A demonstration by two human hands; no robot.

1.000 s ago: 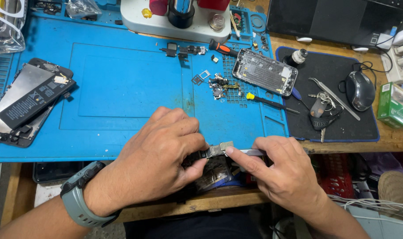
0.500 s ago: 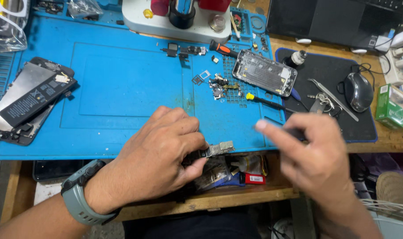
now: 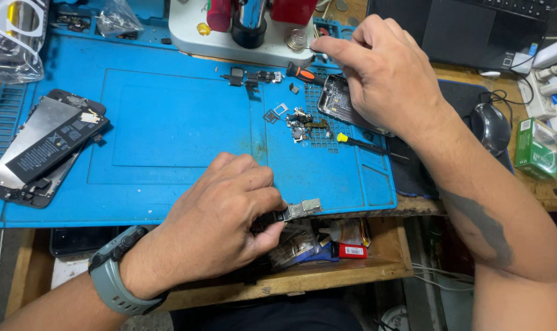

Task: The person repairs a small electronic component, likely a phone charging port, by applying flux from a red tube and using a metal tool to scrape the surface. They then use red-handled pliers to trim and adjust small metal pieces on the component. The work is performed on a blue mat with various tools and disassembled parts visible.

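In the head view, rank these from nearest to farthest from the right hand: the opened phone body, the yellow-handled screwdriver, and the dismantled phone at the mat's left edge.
From the right hand:
1. Opened phone body, directly under the hand.
2. Yellow-handled screwdriver, just below the hand, on the blue mat.
3. Dismantled phone, far across at the mat's left edge.

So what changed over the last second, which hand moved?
The right hand let go of the small metal part and went up to the far edge of the blue mat, fingertips by the clear vial. The left hand kept its grip on the part; the opened phone stayed put.
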